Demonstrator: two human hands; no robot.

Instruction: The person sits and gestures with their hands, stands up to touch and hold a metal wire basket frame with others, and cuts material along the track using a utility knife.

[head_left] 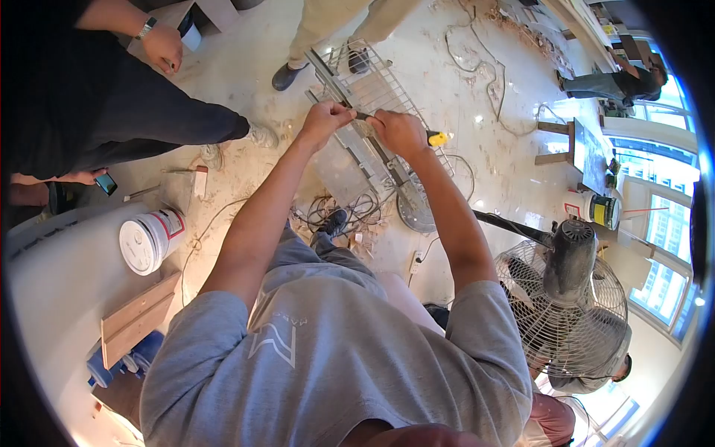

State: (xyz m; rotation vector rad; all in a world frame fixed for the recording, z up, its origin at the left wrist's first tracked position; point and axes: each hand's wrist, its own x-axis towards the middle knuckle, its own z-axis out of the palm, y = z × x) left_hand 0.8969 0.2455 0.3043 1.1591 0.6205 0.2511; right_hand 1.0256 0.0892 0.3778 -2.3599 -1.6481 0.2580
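My right hand [401,132] is closed around a tool with a yellow-and-black handle end [438,139], which sticks out past the little-finger side. Its exact kind is hidden by the fingers. A thin dark bar [361,115] shows between my two hands. My left hand [326,123] is closed, thumb and fingers pinching near that bar's left end. Beneath both hands is a wire rack [383,82] with long metal rails [328,74] along its side.
A person in tan trousers [320,30] stands behind the rack, another in dark trousers [164,112] at left. A large fan [570,261] is at right. Coiled cables [357,210], a power strip [415,261] and debris lie on the floor. A white bucket [141,242] stands left.
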